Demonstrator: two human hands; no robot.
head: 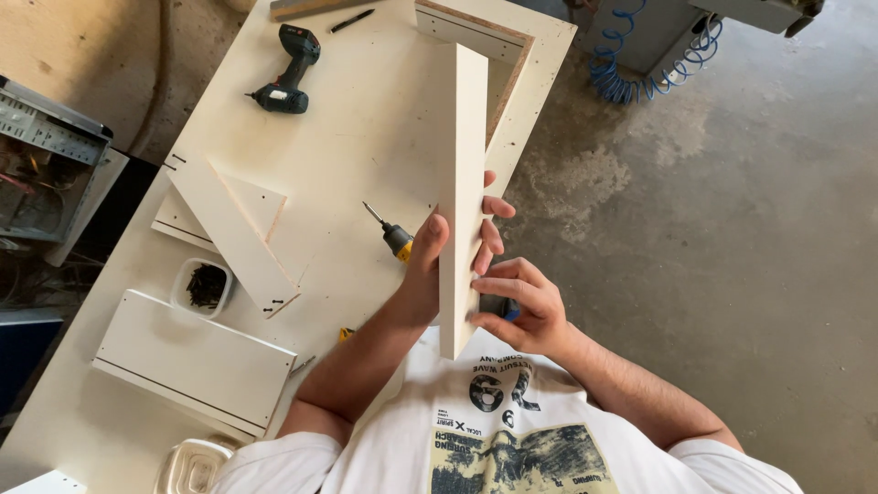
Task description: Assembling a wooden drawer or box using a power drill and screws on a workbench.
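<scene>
Head view: the left hand (430, 265) wraps the white board (462, 183), thumb on one face and fingers on the other, holding it on edge above the table (366, 119). The right hand (521, 306) pinches near the board's lower end, apparently closed on a small blue object (510, 311), hard to identify.

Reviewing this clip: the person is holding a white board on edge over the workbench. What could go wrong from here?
1. The white board stands on its narrow edge, gripped only near its lower end by the left hand; its long far end could tip or swing.
2. The right hand presses the same end while holding a small dark object, so its grip looks weak.
3. The yellow-handled screwdriver lies just beside the left hand and could be knocked.
</scene>
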